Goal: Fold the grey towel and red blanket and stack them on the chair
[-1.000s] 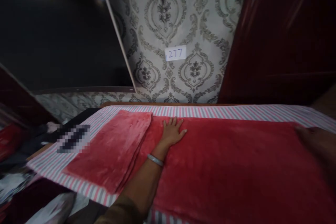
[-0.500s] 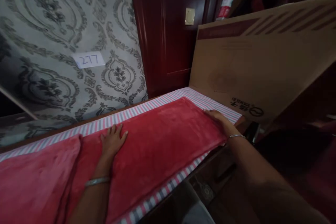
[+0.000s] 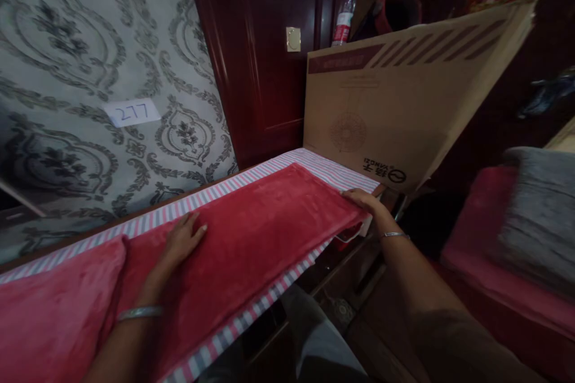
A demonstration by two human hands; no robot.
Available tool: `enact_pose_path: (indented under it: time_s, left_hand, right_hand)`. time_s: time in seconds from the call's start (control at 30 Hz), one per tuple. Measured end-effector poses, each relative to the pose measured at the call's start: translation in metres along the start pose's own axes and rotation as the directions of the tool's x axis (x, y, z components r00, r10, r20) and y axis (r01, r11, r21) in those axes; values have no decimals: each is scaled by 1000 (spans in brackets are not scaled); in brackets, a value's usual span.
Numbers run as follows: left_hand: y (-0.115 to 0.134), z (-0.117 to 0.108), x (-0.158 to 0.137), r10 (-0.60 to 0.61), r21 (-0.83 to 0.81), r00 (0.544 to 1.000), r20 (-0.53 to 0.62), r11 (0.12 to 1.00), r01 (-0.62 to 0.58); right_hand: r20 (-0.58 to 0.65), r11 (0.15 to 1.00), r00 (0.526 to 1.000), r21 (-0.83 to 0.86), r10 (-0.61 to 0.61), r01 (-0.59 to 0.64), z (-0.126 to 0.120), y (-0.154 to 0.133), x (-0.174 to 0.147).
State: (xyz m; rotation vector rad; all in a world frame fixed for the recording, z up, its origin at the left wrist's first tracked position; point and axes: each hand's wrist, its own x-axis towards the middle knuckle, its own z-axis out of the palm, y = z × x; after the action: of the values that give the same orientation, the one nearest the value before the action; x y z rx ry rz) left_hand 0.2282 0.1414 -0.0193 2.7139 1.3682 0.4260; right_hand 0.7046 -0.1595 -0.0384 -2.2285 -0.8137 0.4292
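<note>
A red plush blanket [image 3: 251, 233] lies spread lengthwise over a striped cloth [image 3: 215, 185] on a narrow table. Its left part is folded over in a lighter pink-red layer [image 3: 58, 293]. My left hand [image 3: 183, 239] rests palm down near the blanket's far edge, fingers stretched out, just right of that fold. At the right end, my right hand [image 3: 362, 198] has its fingers over the blanket's edge near the corner; the thumb is hidden, seemingly beneath the edge. Both wrists wear a bracelet.
A large cardboard box [image 3: 386, 108] stands past the table's right end, a plastic bottle [image 3: 345, 12] behind it. Patterned wallpaper [image 3: 90, 66] and a dark red panel [image 3: 260, 60] rise behind the table. At right are a grey folded cloth [image 3: 539, 215] and a red cushion-like surface [image 3: 476, 215].
The view has turned to the right, bringing the grey folded cloth into sight. Both hands stay at about the same places on the blanket, the left with its fingers less spread.
</note>
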Motion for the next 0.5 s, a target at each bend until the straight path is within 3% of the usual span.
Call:
enact_pose_path:
  time_s: [0.23,0.5]
  left_hand:
    - [-6,26,-17,84,-98,987,-135,990,-97]
    - [0,30,-32,112,-168,952,-286,972,-165]
  right_hand:
    - [24,986,995,134,101,-103,2,10,-14]
    - [25,931,999,362,32,-39,9,-6,-32]
